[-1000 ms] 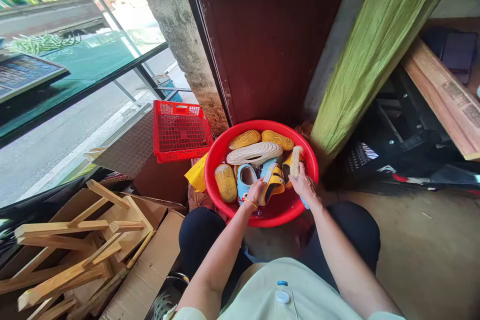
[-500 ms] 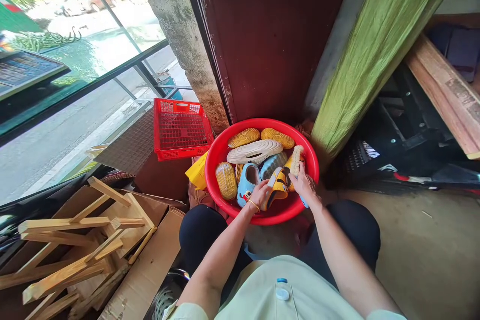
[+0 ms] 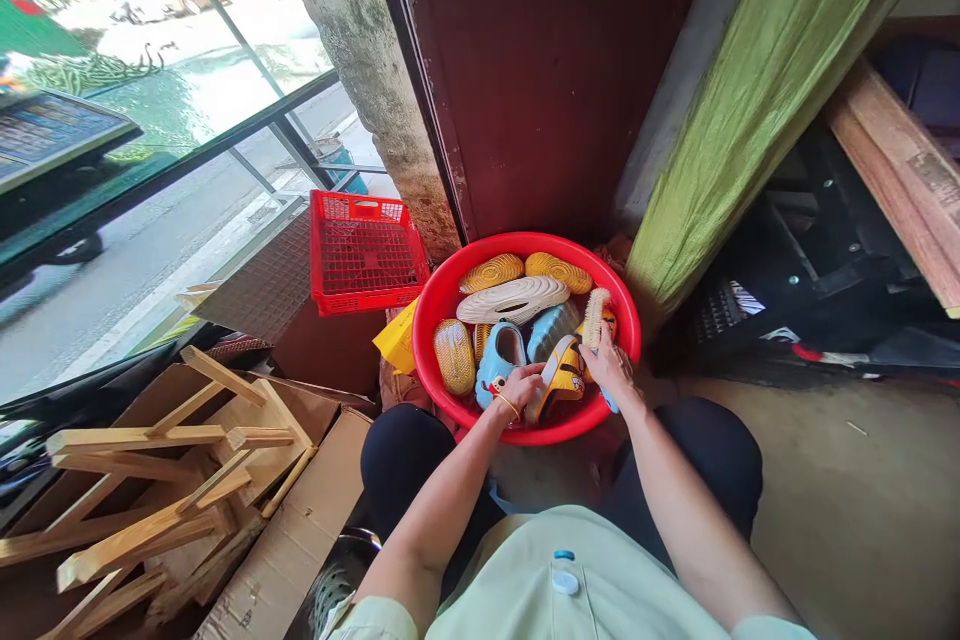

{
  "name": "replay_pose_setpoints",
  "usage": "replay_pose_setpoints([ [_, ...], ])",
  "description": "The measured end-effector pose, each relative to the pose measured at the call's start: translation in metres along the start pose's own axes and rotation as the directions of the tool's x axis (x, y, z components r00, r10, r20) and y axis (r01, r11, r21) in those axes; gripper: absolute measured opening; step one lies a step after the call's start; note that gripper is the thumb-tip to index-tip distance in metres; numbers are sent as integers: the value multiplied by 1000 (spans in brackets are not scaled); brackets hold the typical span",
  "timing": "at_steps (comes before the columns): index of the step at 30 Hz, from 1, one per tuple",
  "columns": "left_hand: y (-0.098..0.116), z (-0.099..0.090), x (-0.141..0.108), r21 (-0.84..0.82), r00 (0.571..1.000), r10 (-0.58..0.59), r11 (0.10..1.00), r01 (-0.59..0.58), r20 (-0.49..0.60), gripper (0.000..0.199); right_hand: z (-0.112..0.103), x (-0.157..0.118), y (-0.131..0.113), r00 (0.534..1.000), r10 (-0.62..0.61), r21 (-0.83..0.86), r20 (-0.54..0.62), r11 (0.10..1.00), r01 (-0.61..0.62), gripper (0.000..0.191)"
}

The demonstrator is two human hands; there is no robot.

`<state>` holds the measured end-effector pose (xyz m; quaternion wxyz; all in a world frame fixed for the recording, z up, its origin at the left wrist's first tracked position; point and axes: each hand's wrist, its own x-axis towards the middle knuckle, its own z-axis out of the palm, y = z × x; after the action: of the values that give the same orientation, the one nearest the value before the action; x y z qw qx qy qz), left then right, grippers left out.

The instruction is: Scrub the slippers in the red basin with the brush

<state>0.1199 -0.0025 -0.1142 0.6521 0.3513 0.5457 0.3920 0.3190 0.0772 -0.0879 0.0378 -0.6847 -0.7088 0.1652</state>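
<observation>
A red basin point(image 3: 422, 360) between my knees holds several shoes. My left hand point(image 3: 520, 388) is closed on the near end of a yellow clog point(image 3: 564, 372) with dark markings, held tilted over the basin. In my right hand point(image 3: 610, 370) is a scrub brush point(image 3: 596, 316), its pale bristles up and a bit of blue handle showing below the palm. Beside my left hand lies a light blue clog point(image 3: 501, 352) with a red and white decoration. Behind are a white shoe sole point(image 3: 514, 300), another blue clog point(image 3: 551, 330) and yellow soles point(image 3: 491, 273).
A red plastic crate point(image 3: 367, 255) stands at the basin's far left, with a yellow sheet point(image 3: 397, 340) below it. Upturned wooden stools point(image 3: 157, 440) lie on cardboard point(image 3: 322, 510) to the left. A green curtain point(image 3: 720, 120) hangs at the right, beside a dark red door point(image 3: 555, 80).
The yellow clog has turned slightly in my left hand, showing more of its decorated side. My right hand with the brush has shifted only a little. The view has moved slightly.
</observation>
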Motion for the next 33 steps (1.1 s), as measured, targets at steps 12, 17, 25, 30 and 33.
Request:
replay_pose_setpoints([
  [12, -14, -1, 6, -59, 999, 39, 998, -37, 30, 40, -1, 0, 0, 1000, -4, -12, 23, 1000, 4, 78],
  [17, -18, -3, 7, -35, 1000, -7, 999, 8, 20, 37, -2, 1, 0, 999, 6, -16, 37, 1000, -5, 80],
  [25, -18, -1, 8, 204, 978, 160, 970, -130, -134, 29, -3, 0, -1, 999, 18, -4, 37, 1000, -17, 79],
  [30, -19, -1, 10, 248, 954, 173, 962, -111, -246, 33, -3, -1, 0, 1000, 1, 34, 19, 999, -2, 78],
  [33, -19, -1, 11, 230, 938, 156, 969, -86, -308, 34, -3, -2, 1, 1000, -6, 82, -29, 997, 9, 76],
])
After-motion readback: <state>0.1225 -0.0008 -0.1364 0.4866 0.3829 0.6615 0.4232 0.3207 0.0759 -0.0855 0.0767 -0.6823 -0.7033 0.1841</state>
